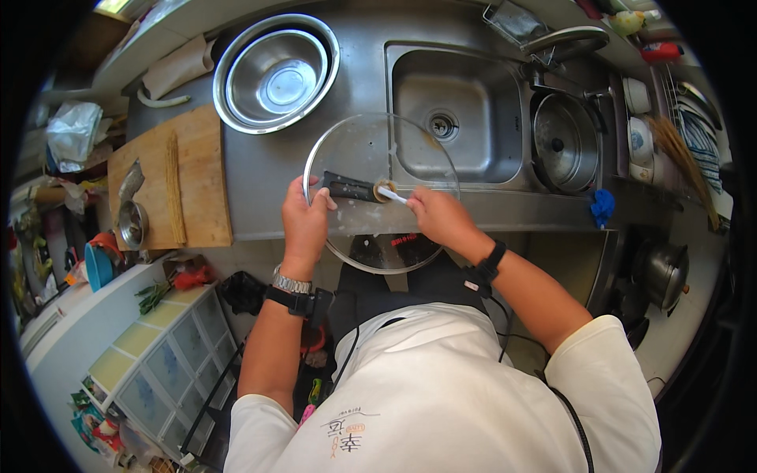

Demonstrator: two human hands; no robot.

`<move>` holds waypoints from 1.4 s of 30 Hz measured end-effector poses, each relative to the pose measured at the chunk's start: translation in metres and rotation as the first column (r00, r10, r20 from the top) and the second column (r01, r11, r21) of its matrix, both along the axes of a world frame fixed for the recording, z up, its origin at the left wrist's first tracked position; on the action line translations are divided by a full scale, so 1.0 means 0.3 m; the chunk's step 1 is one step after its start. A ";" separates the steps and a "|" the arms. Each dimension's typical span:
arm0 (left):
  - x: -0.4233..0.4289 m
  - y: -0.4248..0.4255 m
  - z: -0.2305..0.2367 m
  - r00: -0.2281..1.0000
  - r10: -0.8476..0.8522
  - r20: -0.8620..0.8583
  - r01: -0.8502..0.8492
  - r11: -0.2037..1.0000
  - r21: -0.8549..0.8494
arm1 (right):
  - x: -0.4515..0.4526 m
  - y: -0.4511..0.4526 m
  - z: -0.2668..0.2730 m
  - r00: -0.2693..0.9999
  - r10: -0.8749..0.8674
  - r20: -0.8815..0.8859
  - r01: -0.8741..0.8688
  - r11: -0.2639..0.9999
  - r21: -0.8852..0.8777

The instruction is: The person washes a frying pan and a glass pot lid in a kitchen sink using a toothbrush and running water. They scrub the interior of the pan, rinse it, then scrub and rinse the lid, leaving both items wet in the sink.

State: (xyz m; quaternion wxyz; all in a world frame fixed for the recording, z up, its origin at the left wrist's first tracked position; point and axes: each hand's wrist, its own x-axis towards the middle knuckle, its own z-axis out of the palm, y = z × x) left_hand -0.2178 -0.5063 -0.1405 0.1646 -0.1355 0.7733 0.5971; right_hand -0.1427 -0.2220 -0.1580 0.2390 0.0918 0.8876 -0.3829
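A round glass pot lid [366, 142] with a metal rim and a black handle [352, 188] at its centre lies over the counter's front edge, partly over the sink. My left hand [306, 210] grips its left rim, thumb on the glass. In my right hand [440, 216] is a slim white brush [391, 194], possibly a toothbrush, its head at the brownish base of the lid's handle. Whitish spots mark the glass. My lap shows through the lid's lower part.
Nested steel basins [278, 77] stand behind left, beside a steel sink [455, 118]. A wooden board [204, 177] holds dry noodle-like sticks and a small metal bowl [133, 223]. Right of the sink are a lidded pot [565, 142] and a blue cloth [602, 207].
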 end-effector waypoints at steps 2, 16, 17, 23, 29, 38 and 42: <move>0.004 0.000 -0.001 1.000 0.002 -0.002 -0.002 1.000 -0.010 | 0.008 -0.003 0.001 0.992 -0.018 -0.123 0.011 0.998 -0.056; 0.019 -0.006 -0.016 0.999 0.030 -0.013 -0.029 0.999 0.032 | 0.020 0.026 -0.016 0.999 0.041 0.008 -0.041 0.998 0.044; 0.021 -0.004 -0.014 0.999 0.024 -0.026 -0.024 1.000 0.020 | 0.026 0.024 -0.010 0.993 0.056 0.101 -0.065 0.994 0.091; 0.026 -0.011 -0.015 0.997 0.013 -0.074 -0.016 0.999 -0.031 | 0.011 -0.012 0.013 0.999 0.047 -0.004 -0.047 0.999 0.025; 0.062 -0.020 -0.046 0.995 0.044 -0.091 -0.044 0.999 -0.008 | 0.012 -0.026 -0.003 0.996 -0.011 -0.094 0.016 0.999 0.046; 0.089 -0.023 -0.068 0.989 0.054 -0.137 -0.052 0.998 0.018 | 0.003 -0.017 0.005 0.999 0.026 0.029 -0.029 0.994 0.102; 0.090 -0.033 -0.087 0.990 0.077 -0.114 -0.072 0.996 0.052 | -0.003 -0.015 -0.006 0.996 0.055 0.076 -0.062 0.994 0.088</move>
